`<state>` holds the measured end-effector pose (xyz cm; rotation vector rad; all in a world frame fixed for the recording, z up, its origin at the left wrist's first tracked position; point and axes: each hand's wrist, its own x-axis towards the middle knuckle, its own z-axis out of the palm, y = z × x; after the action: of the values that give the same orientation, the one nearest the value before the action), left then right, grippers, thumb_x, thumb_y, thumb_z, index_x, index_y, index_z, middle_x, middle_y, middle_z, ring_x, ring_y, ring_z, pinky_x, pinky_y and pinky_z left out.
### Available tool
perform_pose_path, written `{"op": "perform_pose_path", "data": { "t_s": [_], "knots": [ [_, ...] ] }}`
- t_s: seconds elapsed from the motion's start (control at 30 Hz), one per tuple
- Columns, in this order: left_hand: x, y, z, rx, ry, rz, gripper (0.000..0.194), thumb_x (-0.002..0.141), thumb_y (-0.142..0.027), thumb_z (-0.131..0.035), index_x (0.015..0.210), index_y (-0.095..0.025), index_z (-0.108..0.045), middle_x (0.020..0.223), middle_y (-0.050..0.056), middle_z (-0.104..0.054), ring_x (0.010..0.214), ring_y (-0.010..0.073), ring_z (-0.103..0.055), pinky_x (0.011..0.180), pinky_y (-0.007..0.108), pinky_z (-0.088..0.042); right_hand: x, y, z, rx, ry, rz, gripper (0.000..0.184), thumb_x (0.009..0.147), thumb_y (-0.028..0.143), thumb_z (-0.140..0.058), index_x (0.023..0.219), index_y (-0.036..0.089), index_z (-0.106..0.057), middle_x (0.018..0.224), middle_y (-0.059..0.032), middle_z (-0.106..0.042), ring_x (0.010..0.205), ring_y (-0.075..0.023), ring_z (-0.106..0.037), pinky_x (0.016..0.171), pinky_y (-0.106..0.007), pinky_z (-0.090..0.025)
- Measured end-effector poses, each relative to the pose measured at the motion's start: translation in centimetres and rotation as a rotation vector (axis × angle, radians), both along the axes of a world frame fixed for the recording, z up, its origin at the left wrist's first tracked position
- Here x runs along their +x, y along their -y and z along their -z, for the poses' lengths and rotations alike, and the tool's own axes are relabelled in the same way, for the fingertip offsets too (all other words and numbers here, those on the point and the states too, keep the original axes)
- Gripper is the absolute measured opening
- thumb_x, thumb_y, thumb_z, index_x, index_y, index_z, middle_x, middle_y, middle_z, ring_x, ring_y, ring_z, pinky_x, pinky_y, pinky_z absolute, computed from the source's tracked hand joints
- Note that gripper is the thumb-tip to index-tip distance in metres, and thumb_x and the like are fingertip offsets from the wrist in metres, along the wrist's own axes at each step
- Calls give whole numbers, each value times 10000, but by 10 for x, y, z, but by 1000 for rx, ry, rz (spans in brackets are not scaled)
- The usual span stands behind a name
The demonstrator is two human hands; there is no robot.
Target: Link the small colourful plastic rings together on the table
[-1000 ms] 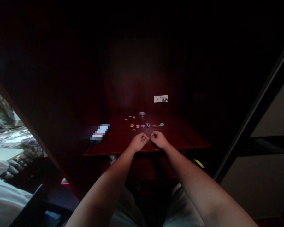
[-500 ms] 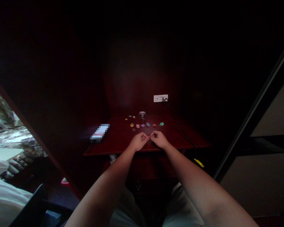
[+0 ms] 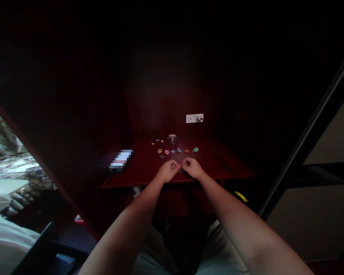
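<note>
Over the front of the dark red desk (image 3: 143, 172), my left hand (image 3: 169, 170) and my right hand (image 3: 192, 168) meet fingertip to fingertip. Both are closed in a pinch; whatever sits between the fingers is too small to make out. Just beyond them lies a row of small coloured loops, like little elastic bands: a yellow bunch (image 3: 159, 151), a pink bunch (image 3: 166, 152), a purple bunch (image 3: 173, 151), a blue bunch (image 3: 179, 150), a red bunch (image 3: 187, 151) and a green bunch (image 3: 195, 149). One dark greenish loop (image 3: 162, 156) lies nearer to my left hand.
A small clear jar (image 3: 172, 139) stands behind the row, with a few loose loops (image 3: 157, 140) to its left. A phone-like device (image 3: 120, 160) with a blurred screen is at the desk's left. From the wall socket (image 3: 195, 118), a black cable (image 3: 218, 152) runs down the right side.
Almost nothing differs. Both hands keep the same pinch at the same spot, and the loops and jar stay in place; the view has shifted very slightly.
</note>
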<state>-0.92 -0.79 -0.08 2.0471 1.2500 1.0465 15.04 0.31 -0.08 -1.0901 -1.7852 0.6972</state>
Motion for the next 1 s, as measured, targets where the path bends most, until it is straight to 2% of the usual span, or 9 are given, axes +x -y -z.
{"op": "perform_pose_path", "data": {
  "t_s": [1.0],
  "knots": [
    [1, 3, -3, -9, -4, -7, 172, 708, -305, -552, 738, -135, -552, 649, 2, -567, 576, 87, -490, 551, 194, -392, 0, 1, -1, 12, 20, 18, 66, 609, 202, -477, 592, 151, -514, 529, 24, -511, 490, -89, -431, 475, -194, -318]
  ]
}}
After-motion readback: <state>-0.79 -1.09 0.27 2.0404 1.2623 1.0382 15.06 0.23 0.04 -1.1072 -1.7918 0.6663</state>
